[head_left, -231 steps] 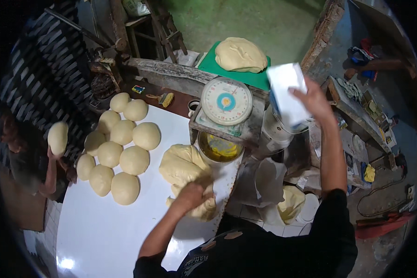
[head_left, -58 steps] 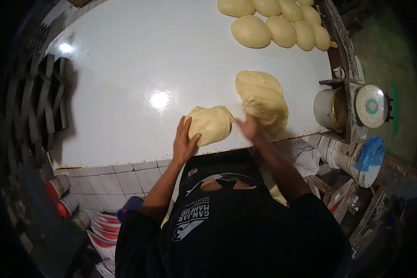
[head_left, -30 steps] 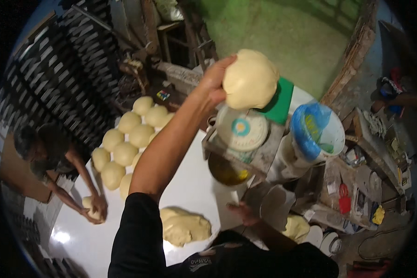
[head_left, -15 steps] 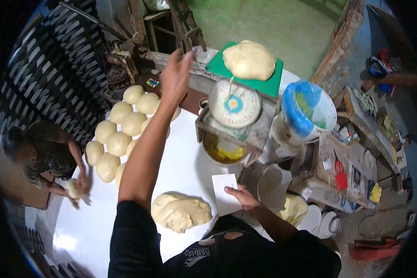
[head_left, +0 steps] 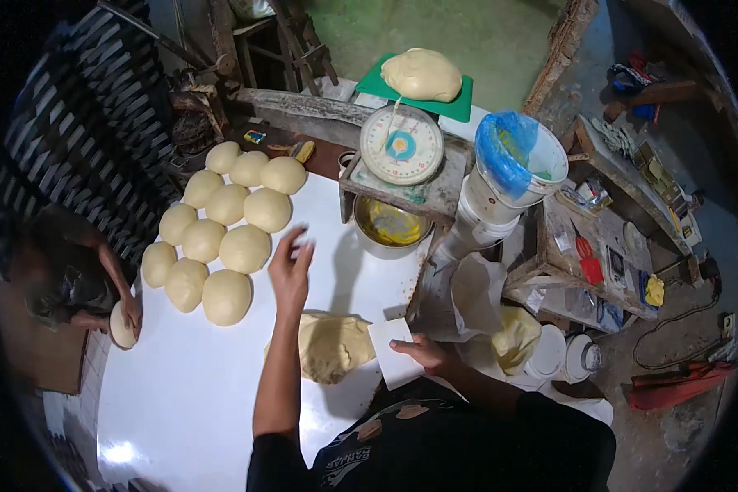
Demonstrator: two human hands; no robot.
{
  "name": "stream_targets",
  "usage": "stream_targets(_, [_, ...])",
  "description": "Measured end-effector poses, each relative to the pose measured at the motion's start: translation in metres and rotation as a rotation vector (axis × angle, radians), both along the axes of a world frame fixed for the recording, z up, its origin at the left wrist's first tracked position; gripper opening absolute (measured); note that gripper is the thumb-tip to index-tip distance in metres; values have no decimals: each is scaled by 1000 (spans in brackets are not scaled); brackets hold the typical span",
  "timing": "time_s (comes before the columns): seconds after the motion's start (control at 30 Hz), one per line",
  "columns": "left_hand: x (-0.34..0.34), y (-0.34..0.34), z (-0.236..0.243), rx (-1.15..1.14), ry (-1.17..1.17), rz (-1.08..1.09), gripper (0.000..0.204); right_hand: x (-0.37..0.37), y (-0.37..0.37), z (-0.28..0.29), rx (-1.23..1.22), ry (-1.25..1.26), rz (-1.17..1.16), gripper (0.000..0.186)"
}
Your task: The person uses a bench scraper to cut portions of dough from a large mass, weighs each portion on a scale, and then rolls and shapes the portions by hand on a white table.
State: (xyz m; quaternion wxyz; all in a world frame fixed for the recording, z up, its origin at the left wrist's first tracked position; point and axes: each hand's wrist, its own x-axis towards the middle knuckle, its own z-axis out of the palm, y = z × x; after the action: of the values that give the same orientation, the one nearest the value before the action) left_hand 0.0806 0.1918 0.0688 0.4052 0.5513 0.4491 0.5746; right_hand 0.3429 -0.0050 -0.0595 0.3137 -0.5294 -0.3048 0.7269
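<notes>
My left hand (head_left: 290, 271) is raised over the white table, fingers apart and nothing in them. Below it lies a large lump of dough (head_left: 330, 348), partly hidden behind my left forearm. My right hand (head_left: 422, 353) grips a flat white dough scraper (head_left: 395, 354), thumb on its face, just at the right edge of the lump. Several smooth round dough balls (head_left: 224, 204) stand in rows left of my left hand. At the far side, a dial scale (head_left: 402, 146) carries a green tray (head_left: 372, 84) with a big piece of dough (head_left: 422, 75) on it.
A metal bowl with yellow residue (head_left: 392, 223) sits under the scale's wooden stand (head_left: 447, 195). White buckets (head_left: 485, 211), one with a blue plastic bag (head_left: 507, 152), stand to the right. At the left edge a co-worker (head_left: 66, 271) handles a dough ball (head_left: 123, 325).
My left hand has come back toward me from near the scale and is lower over the table. My right hand still holds the scraper. The view has shifted slightly.
</notes>
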Motion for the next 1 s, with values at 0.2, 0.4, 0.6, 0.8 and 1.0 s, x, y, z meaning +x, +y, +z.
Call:
stream_targets(0.2, [121,158,69,145,-60,-137,56,39,9,17,305,-203,8,32])
stream_targets(0.4, [180,221,72,-20,-129,-395,35,94,41,-61,415,-831,178,44])
stream_targets(0.6, [93,53,53,53,-4,-86,21,88,67,39,99,-238,-128,41])
stream_targets(0.8, [-54,-180,-104,-408,-97,118,28,12,76,7,43,-94,-95,33])
stream_targets(1.0, [-68,-290,-142,-250,1386,27,48,-33,39,27,98,-91,-3,32])
